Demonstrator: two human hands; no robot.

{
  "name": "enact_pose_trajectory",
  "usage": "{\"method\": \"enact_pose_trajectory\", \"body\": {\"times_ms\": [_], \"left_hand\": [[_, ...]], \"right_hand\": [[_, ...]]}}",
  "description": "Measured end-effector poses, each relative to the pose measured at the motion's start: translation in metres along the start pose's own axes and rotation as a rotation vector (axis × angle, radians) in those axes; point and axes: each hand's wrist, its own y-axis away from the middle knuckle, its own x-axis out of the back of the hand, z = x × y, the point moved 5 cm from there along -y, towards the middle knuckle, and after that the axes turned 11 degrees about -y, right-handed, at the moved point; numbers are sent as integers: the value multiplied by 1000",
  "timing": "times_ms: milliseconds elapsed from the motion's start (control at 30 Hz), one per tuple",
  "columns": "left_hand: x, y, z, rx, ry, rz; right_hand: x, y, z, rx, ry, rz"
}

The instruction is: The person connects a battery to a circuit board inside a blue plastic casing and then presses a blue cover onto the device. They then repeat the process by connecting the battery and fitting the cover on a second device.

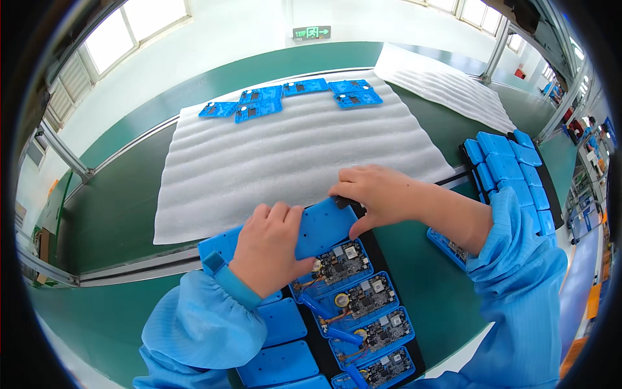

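Near the middle, my left hand (267, 245) is closed over a blue plastic case half (329, 227), its fingers bent over the far side and its thumb by an open case. My right hand (382, 194) pinches a small black piece (348, 202) at the right corner of that blue half; whether it belongs to the black tray below, I cannot tell. Toward me lie several open blue cases with circuit boards (366, 296), blue cylindrical cells and wires. Left of them, blue covers (277, 364) lie in a row, partly hidden by my left sleeve.
A white foam sheet (285, 162) spreads across the green bench, with several blue case parts (259, 110) at its far edge. Another foam sheet (444, 84) lies far right. Stacked blue cases (505, 168) stand on the right, and one blue case (442, 243) sits under my right forearm.
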Motion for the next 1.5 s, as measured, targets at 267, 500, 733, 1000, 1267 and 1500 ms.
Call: {"method": "enact_pose_trajectory", "body": {"times_ms": [267, 500, 733, 1000, 1267, 1500], "left_hand": [[3, 1, -5, -76, 190, 87], [2, 9, -5, -131, 264, 290], [-5, 17, -6, -108, 400, 233], [-2, 21, -7, -97, 453, 209], [-4, 24, -8, -55, 558, 167], [-7, 26, -3, -117, 548, 172]], "right_hand": [[-16, 35, -15, 106, 39, 279], [-6, 63, -17, -65, -392, 436], [-12, 67, -17, 26, -281, 505], [-10, 66, -32, 112, -77, 476], [-9, 62, -39, 15, -133, 410], [-16, 58, -43, 122, -116, 380]]}}
